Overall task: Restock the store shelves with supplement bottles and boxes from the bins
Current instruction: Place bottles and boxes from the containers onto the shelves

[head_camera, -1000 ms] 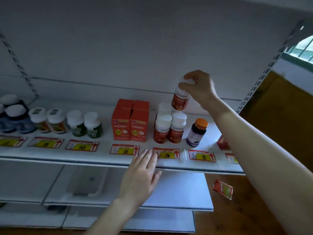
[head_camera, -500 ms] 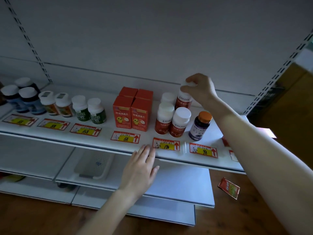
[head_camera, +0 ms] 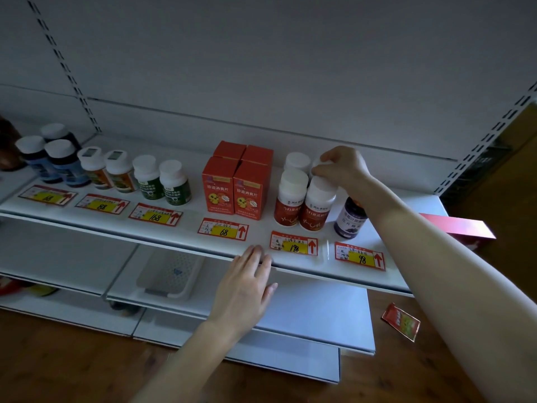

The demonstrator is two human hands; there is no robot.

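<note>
Top shelf (head_camera: 191,219) is the drop zone. My read is that the placing step is at its end, with release not yet made. Right hand (head_camera: 344,167) reaches in from the right, fingers curled over the white cap of the red-label bottle (head_camera: 316,163), gripping it from above. That bottle stands in the back row, just beside the back-left bottle (head_camera: 297,161) and right behind the front pair (head_camera: 290,205). I can't tell if its base is on the shelf, since the front pair hides it. Left hand (head_camera: 247,289) is flat, fingers straight and together, holding nothing, fingertips at the shelf's front lip near the 198 price tag (head_camera: 293,247). A second ago the bottle was in the air above the front pair, label fully showing. Half a second ago it was dropping behind them. Now only the cap shows, so it has come down into the slot and makes a two-by-two block behind that tag. Left hand has hardly moved, same spot on the lip. The head camera has tipped down: dark bottles (head_camera: 49,161) show fuller at far left, and a red carton (head_camera: 459,228) now pokes in at the shelf's right end. Purple bottle (head_camera: 350,219) and orange boxes (head_camera: 232,187) sit as before. Next I'd expect the fingers to let go and head back for more stock. The bins are not in view.
</note>
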